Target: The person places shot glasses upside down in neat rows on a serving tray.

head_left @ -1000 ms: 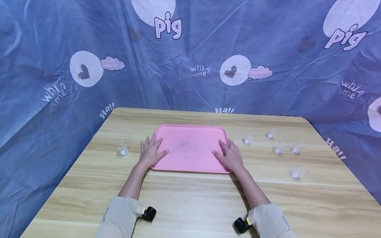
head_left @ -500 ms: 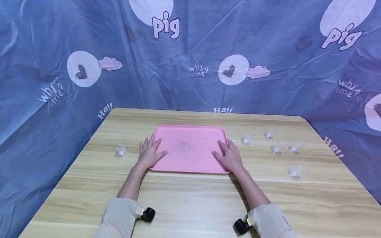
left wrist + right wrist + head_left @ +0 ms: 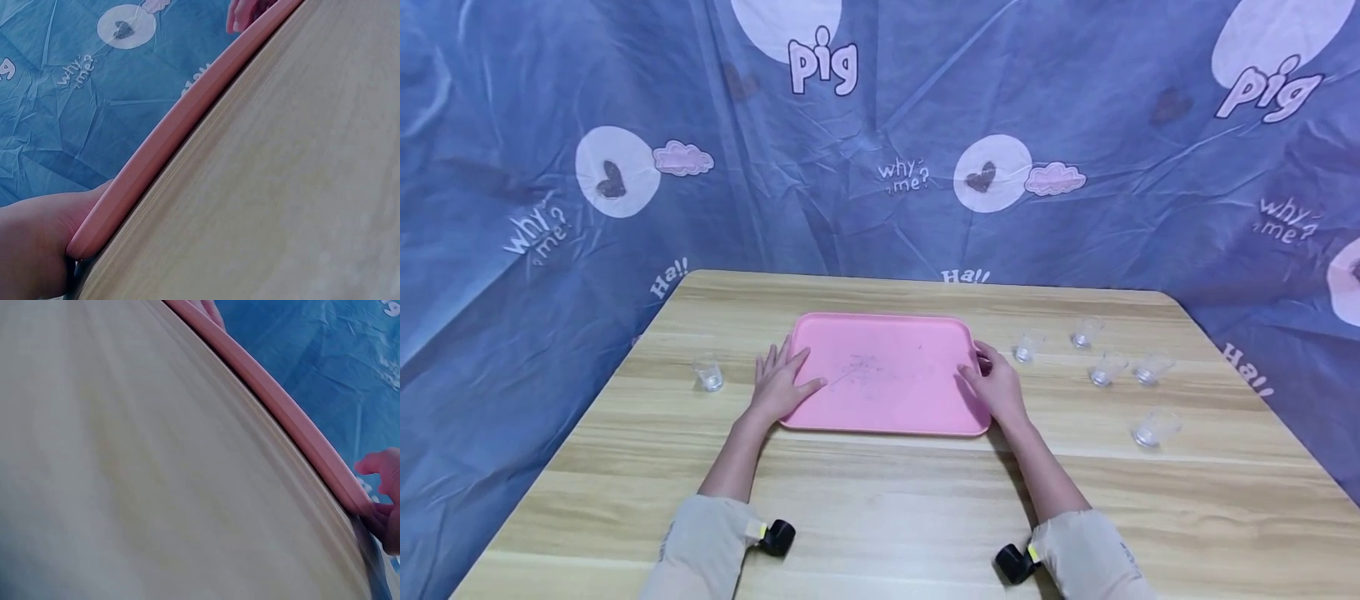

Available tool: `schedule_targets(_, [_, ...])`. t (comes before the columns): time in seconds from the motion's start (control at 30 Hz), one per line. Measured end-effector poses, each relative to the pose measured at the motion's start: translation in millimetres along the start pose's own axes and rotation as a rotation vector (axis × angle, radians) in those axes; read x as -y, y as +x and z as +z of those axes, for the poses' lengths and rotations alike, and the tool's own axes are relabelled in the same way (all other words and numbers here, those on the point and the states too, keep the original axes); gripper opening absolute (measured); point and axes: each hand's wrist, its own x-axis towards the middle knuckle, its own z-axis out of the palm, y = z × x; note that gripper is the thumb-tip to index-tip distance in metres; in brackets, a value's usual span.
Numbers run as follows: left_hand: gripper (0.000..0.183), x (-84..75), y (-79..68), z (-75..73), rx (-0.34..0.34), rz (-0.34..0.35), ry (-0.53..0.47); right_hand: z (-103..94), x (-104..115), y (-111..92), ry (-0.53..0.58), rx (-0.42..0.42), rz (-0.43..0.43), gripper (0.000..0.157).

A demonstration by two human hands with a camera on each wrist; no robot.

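Observation:
A pink rectangular tray lies flat on the wooden table, with grey marks on its surface. My left hand rests over its left rim, fingers spread, the thumb and index finger reaching onto the tray. At the right edge, my right hand has loosely bent fingers beside the rim. Its thumb points over the tray. The right wrist view shows that thumb raised clear of the rim, while a lower finger of the right hand touches the side of the tray. The left wrist view shows the left hand against the near corner.
One small clear cup stands left of the tray. Several similar cups stand to the right, including a near one and one close to the tray. A blue printed curtain hangs behind the wooden table.
My right hand has shifted slightly right, its spread fingers drawing off the tray's surface and bending at the edge. The left hand keeps its place. The cups have not moved.

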Motion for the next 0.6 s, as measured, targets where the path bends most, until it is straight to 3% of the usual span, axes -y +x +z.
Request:
schedule_targets(0.13, [0.071, -0.2, 1.0, 1.8, 0.006, -0.004, 0.0, -11.5, -10, 4, 0.119, 0.062, 0.074, 0.053])
schedule_targets(0.33, [0.074, -2.7, 1.2, -2.6, -0.015, 0.004, -0.062, -19.3, -17, 7, 0.183, 0.159, 0.051, 0.05])
schedule_targets(0.43, [0.074, -7.6, -0.1, -14.5, -0.049, 0.033, -0.127, -19.2, -16, 8, 0.181, 0.176, 0.047, 0.051])
schedule_targets(0.6, [0.064, -13.1, -3.7, -49.0, -0.103, 0.124, -0.286, -21.2, -17, 8, 0.205, 0.215, 0.044, 0.055])
